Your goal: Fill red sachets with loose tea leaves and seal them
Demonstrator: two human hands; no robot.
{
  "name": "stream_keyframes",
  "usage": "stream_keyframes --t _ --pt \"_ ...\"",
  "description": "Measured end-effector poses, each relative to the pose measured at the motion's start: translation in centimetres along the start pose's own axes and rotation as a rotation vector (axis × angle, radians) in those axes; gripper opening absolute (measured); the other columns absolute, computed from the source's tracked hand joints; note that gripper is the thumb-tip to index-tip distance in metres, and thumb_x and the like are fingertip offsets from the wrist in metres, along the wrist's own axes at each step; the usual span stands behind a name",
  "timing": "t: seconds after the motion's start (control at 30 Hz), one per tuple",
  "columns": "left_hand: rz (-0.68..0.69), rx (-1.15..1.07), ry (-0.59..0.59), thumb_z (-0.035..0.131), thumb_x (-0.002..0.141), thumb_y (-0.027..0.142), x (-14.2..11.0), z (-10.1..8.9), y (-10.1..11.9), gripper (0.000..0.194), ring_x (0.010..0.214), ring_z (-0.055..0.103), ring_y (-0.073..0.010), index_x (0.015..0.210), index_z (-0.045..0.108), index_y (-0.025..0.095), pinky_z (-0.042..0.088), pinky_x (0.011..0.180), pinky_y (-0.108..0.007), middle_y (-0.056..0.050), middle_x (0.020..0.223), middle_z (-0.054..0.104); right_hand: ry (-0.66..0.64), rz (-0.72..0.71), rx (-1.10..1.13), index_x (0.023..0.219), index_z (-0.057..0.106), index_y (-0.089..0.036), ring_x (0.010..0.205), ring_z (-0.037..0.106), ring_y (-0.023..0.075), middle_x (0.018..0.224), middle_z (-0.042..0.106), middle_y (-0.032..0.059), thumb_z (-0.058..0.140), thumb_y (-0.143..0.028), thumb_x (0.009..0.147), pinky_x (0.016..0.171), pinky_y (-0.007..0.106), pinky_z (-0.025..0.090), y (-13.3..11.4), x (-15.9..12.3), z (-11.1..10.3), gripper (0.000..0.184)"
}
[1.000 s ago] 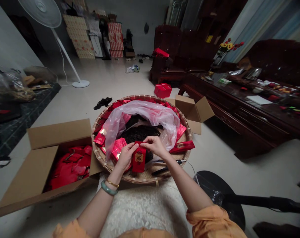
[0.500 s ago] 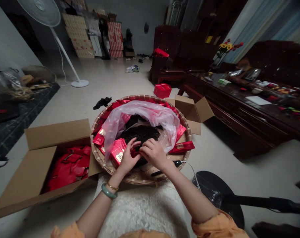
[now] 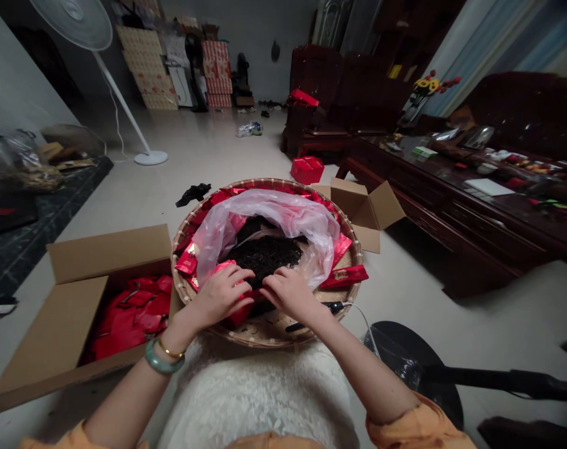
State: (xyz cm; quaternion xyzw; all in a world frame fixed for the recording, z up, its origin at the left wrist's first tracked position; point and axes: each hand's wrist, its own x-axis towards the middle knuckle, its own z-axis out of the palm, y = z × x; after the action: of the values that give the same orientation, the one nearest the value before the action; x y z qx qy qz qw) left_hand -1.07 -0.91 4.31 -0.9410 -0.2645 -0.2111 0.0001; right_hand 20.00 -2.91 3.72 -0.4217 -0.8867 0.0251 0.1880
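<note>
Clasping a red foil packet [image 3: 241,315] under the left hand [image 3: 219,295], a person curls the right hand [image 3: 287,295] beside it at the edge of dark loose tea leaves [image 3: 264,257], that grip impossible to read. Both work inside a round bamboo tray [image 3: 264,338], the tea heaped in a clear plastic bag [image 3: 274,227] among more red packets [image 3: 344,276]. Black-handled scissors [image 3: 306,325] lie by the tray's near rim; an open cardboard box [image 3: 110,254] stands just left.
</note>
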Motion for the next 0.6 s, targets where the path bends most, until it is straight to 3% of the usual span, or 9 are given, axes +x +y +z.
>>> stream_keyframes --t 0.13,0.23,0.33,0.37,0.47,0.53,0.6 --pt "0.085 -0.036 -0.019 0.051 0.086 0.019 0.2 0.0 0.5 0.013 0.083 0.052 -0.0175 0.091 0.062 0.016 0.047 0.071 -0.031 -0.008 0.101 0.064 0.031 0.073 0.266 0.085 0.061 -0.018 0.077 0.055 0.0164 0.078 0.064 0.0053 0.049 -0.034 0.088 0.069 0.027 0.04 0.2 -0.1 -0.3 0.02" --pt "0.088 -0.034 -0.004 0.051 0.085 0.018 0.4 0.1 1.0 0.012 0.083 0.051 -0.0175 0.085 0.063 0.016 0.046 0.071 -0.031 -0.008 0.105 0.064 0.135 0.228 0.542 0.082 0.061 -0.018 0.069 0.057 0.0129 0.075 0.064 0.0021 0.044 -0.032 0.09 0.064 0.023 0.043 1.9 0.2 0.6 0.024" --pt "0.081 -0.042 0.03 0.052 0.085 0.017 0.5 0.1 1.2 0.011 0.082 0.051 -0.0169 0.083 0.063 0.016 0.045 0.071 -0.031 -0.008 0.105 0.063 0.244 0.399 0.537 0.093 0.061 -0.016 0.075 0.06 0.0144 0.084 0.065 0.0042 0.046 -0.024 0.087 0.069 0.026 0.047 4.7 1.2 2.3 0.018" --pt "0.085 -0.048 0.032 0.052 0.085 0.017 0.6 0.1 1.3 0.011 0.081 0.051 -0.0163 0.083 0.063 0.016 0.044 0.071 -0.03 -0.008 0.102 0.063 0.222 0.391 0.483 0.099 0.061 -0.016 0.083 0.06 0.0156 0.094 0.065 0.0058 0.049 -0.018 0.083 0.076 0.028 0.047 5.6 1.6 3.0 0.02" --pt "0.068 -0.036 0.029 0.051 0.086 0.018 0.7 0.0 1.6 0.012 0.081 0.052 -0.0164 0.082 0.062 0.016 0.044 0.07 -0.03 -0.008 0.098 0.061 0.034 0.333 0.28 0.122 0.051 -0.018 0.106 0.053 0.0191 0.124 0.054 0.0104 0.049 -0.005 0.074 0.092 0.034 0.042 7.2 3.1 4.7 0.05" --pt "0.036 -0.012 0.018 0.05 0.086 0.019 0.7 -0.2 1.8 0.012 0.082 0.052 -0.0171 0.081 0.061 0.016 0.045 0.07 -0.03 -0.009 0.097 0.06 -0.095 0.317 0.138 0.132 0.041 -0.021 0.113 0.048 0.0212 0.136 0.043 0.0113 0.049 -0.002 0.072 0.093 0.035 0.041 7.5 4.0 5.4 0.063" --pt "0.015 -0.006 -0.004 0.049 0.086 0.019 0.7 -0.3 2.1 0.013 0.08 0.053 -0.0168 0.08 0.06 0.016 0.045 0.068 -0.029 -0.008 0.092 0.059 -0.165 0.332 0.029 0.135 0.036 -0.024 0.111 0.049 0.0226 0.136 0.04 0.0114 0.049 -0.003 0.073 0.088 0.034 0.044 7.4 4.8 5.8 0.066"
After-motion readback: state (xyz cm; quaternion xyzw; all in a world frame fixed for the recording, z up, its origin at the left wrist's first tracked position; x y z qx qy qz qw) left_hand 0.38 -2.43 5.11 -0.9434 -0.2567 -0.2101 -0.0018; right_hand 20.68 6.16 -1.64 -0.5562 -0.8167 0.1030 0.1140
